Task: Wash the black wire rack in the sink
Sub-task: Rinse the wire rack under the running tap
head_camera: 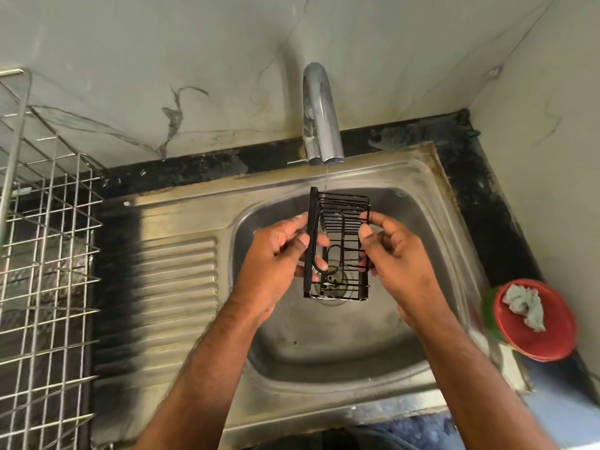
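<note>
Hands, left [276, 254] and right [399, 254], grip black wire rack [337, 245]; drain partly hidden.

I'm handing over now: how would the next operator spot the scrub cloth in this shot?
Start at the steel sink and go to its right rim, near the corner wall. A red bowl sits there, and the cloth is the crumpled pale grey-green rag inside it, the only soft thing in view.
</note>
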